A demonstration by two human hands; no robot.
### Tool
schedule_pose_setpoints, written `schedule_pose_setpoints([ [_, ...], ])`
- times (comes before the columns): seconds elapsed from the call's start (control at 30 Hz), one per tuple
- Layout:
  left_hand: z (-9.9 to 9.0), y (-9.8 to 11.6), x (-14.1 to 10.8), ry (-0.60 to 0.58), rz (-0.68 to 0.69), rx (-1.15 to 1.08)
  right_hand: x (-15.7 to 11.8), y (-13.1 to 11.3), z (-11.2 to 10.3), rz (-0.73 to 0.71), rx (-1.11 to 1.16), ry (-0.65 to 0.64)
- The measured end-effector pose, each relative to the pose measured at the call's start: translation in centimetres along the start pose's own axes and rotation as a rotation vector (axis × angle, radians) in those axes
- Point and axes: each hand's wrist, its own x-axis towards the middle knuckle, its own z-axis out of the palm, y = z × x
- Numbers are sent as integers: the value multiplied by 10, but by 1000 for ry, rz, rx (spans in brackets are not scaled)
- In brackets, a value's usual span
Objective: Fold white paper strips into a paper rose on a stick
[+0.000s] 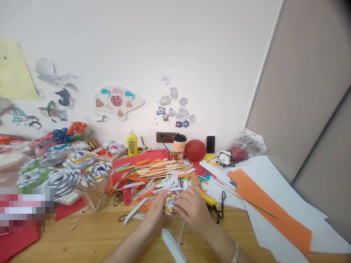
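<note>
Between my two hands is a small paper flower point(169, 205) of folded white strips with some yellow. My left hand point(155, 211) wraps its left side, thumb and fingers against the paper. From the right, the bent fingers of my right hand point(192, 207) press on the folds, their tips partly hidden. A thin stick point(181, 233) runs down below the flower; whether it joins the flower I cannot tell. Nearer to me lies a folded white paper strip point(173, 245). Just beyond my hands, loose white and orange strips point(171, 182) are heaped.
Wooden sticks point(156, 169) lie across the strips. A paper cup point(180, 148), yellow bottle point(132, 143) and red balloon point(195, 150) stand near the wall. Finished paper flowers point(63, 181) crowd the left. Orange sheets point(270, 210) lie right; yellow-handled scissors point(208, 199) rest beside my right hand.
</note>
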Motion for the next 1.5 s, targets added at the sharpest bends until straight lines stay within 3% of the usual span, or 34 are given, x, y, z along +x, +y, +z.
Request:
schedule_pose_setpoints([
  [0.2,0,-11,3,-27,-35,-24,0,-6,4,41,-68,-4],
  [0.37,1,-1,2,-19,-12,62,-1,-11,8,139,-114,33],
  [0.53,2,8,-1,9,-56,-9,-3,-14,12,85,-212,52],
  [0.97,2,14,-1,8,-10,-30,-6,-13,17,173,-187,86],
  [1.3,-2,5,1,-1,24,6,6,-16,1,361,235,4],
  [1.5,-1,1,2,-16,34,34,2,-10,5,119,-36,41],
])
